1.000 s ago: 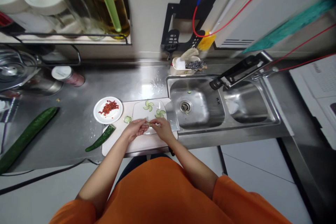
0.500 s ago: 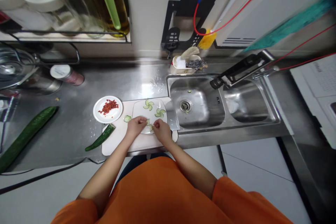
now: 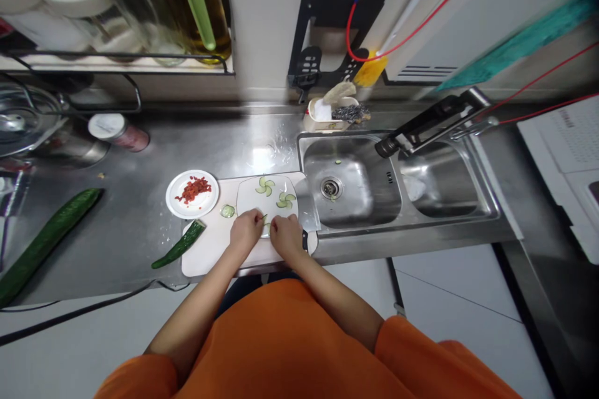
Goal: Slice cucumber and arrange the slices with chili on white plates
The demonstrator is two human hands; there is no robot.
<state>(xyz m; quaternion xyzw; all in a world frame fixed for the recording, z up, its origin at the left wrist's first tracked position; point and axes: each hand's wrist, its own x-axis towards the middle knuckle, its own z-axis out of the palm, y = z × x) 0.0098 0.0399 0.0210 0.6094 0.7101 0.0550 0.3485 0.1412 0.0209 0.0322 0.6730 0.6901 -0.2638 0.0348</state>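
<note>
A white square plate lies on the white cutting board. Thin cucumber slices form one pinwheel at its far side, and a second pinwheel of slices sits to the right. Over the near edge, my left hand pinches a thin cucumber slice. My right hand is closed beside it, fingertips by another slice on the plate; whatever it holds is hidden. A small pile of cucumber slices rests left of the plate. Right of it lies a knife, its black handle partly behind my right hand.
A white plate of chopped red bits and a cut cucumber piece are at the board's left. Farther left lies a whole cucumber. A double sink adjoins on the right. Jars and bottles fill a rack above.
Both hands have turned inward and their fingers have curled more. The right hand has shifted slightly left and nearer me, uncovering the knife's black handle.
</note>
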